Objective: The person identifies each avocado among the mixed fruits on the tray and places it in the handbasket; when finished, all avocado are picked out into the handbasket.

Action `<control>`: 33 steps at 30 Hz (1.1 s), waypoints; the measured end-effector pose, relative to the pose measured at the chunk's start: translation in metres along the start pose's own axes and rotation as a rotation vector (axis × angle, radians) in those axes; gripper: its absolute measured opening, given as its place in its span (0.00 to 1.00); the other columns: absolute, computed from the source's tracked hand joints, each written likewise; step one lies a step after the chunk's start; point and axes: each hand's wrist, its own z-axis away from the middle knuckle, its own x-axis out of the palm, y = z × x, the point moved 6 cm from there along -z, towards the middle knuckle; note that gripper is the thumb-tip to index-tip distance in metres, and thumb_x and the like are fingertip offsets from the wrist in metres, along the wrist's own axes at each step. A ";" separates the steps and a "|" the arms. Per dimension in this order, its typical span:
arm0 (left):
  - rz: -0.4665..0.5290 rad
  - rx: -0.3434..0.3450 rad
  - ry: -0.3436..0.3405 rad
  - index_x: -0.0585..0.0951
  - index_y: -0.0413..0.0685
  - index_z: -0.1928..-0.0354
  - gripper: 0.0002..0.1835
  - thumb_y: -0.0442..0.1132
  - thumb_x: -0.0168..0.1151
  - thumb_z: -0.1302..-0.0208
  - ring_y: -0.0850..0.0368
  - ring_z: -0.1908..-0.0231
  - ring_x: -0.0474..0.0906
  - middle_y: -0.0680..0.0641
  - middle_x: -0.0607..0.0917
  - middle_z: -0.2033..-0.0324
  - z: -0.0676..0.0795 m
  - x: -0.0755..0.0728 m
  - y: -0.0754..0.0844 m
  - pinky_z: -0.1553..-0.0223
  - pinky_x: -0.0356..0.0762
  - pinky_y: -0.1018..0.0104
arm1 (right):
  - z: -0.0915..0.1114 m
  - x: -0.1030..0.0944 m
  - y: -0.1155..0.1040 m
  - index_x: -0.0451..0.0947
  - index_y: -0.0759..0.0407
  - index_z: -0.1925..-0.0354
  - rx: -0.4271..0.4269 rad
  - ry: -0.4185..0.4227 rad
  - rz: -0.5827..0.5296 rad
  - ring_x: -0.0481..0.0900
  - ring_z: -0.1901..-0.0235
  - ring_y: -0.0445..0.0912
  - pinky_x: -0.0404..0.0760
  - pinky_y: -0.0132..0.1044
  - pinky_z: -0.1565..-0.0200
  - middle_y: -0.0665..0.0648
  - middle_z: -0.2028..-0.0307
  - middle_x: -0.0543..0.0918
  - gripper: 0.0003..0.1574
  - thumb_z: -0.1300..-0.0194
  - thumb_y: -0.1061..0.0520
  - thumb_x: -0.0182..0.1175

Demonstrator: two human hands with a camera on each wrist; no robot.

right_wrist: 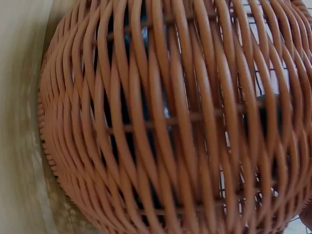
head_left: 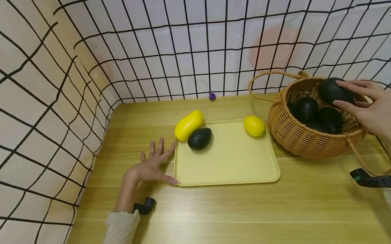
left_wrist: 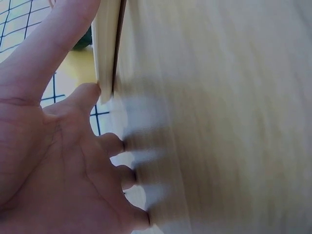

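In the head view my right hand (head_left: 371, 104) grips a dark avocado (head_left: 335, 90) over the opening of a wicker basket (head_left: 306, 139). Several more dark avocados (head_left: 306, 109) lie inside the basket. My left hand (head_left: 153, 165) has its fingers spread, thumb and index finger touching the left edge of a pale yellow tray (head_left: 236, 161). On the tray sit one avocado (head_left: 200, 138) and a lemon (head_left: 254, 125); a longer yellow fruit (head_left: 188, 125) lies across its far left corner. The right wrist view is filled by the basket's weave (right_wrist: 161, 107), which hides most of that hand.
Black wire grid panels (head_left: 189, 38) stand behind and to the left of the wooden table (head_left: 221, 223). A small purple object (head_left: 212, 96) lies at the table's back edge. The basket's handles (head_left: 269, 74) stick out to its left and front.
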 end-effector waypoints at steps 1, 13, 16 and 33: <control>0.002 0.000 0.000 0.36 0.61 0.16 0.71 0.61 0.79 0.47 0.29 0.24 0.08 0.34 0.18 0.22 0.000 0.000 0.000 0.33 0.13 0.18 | 0.000 0.001 0.001 0.78 0.50 0.32 0.001 -0.002 -0.010 0.65 0.47 0.22 0.68 0.05 0.55 0.26 0.43 0.67 0.32 0.32 0.60 0.69; 0.010 0.000 0.004 0.36 0.61 0.16 0.71 0.60 0.79 0.47 0.29 0.24 0.08 0.34 0.18 0.22 0.001 0.000 0.001 0.33 0.13 0.18 | 0.000 0.009 -0.001 0.81 0.51 0.35 -0.064 0.016 0.005 0.66 0.48 0.21 0.67 0.05 0.54 0.24 0.44 0.69 0.30 0.35 0.60 0.72; 0.004 0.001 0.005 0.36 0.61 0.16 0.71 0.60 0.79 0.47 0.29 0.24 0.08 0.34 0.18 0.22 0.001 0.000 0.001 0.33 0.14 0.18 | 0.000 0.009 0.000 0.82 0.50 0.35 -0.071 0.018 -0.008 0.67 0.50 0.20 0.67 0.05 0.54 0.24 0.44 0.69 0.30 0.35 0.60 0.72; -0.008 0.012 0.001 0.35 0.62 0.16 0.71 0.61 0.79 0.47 0.30 0.24 0.07 0.34 0.17 0.22 0.000 0.001 0.000 0.33 0.14 0.18 | 0.004 0.014 0.000 0.73 0.47 0.27 0.025 -0.074 0.051 0.66 0.37 0.30 0.66 0.12 0.37 0.37 0.36 0.69 0.32 0.27 0.48 0.64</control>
